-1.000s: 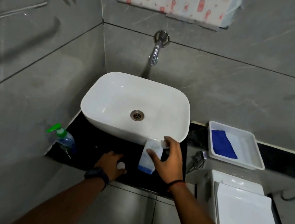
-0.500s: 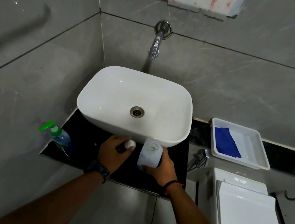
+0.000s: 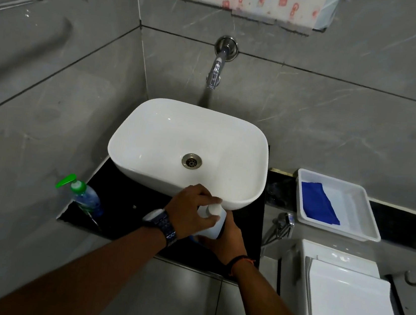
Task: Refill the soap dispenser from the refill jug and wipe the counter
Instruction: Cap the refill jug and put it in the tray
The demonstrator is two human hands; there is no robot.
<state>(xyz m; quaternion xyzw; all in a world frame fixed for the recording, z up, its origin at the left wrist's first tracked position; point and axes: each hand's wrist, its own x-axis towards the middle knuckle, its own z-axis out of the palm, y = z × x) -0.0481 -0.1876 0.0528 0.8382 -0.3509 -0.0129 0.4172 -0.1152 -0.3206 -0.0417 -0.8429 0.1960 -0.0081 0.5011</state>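
Just in front of the white rounded ceramic basin [image 3: 187, 149], over the black glossy counter [image 3: 124, 199], both hands meet on the white plastic refill jug with blue liquid at its base [image 3: 213, 229]. The right hand [image 3: 222, 239] is wrapped around the jug's lower body from below and the side, a steadying hold that keeps the jug upright and stops it turning. The left hand [image 3: 190, 209] comes over the top, its fingers closed around the small white round cap [image 3: 214, 209] at the neck; whether the cap is going on or coming off I cannot tell, but 1 hand bracing while the other twists is how such a lid is worked.

The clear plastic soap dispenser with a green pump [image 3: 82, 194] stands well to the left of the basin's near corner, on the counter edge by the wall, its pump head on and untouched by either hand. My guess is it has been parked out of the way so nothing knocks it while the jug is handled.

To the right of the basin, a white shallow plastic tray [image 3: 365, 227] holds a folded blue cloth [image 3: 319, 206], kept within reach and likely meant for the wiping, which looks not yet begun. The basin looks dry.
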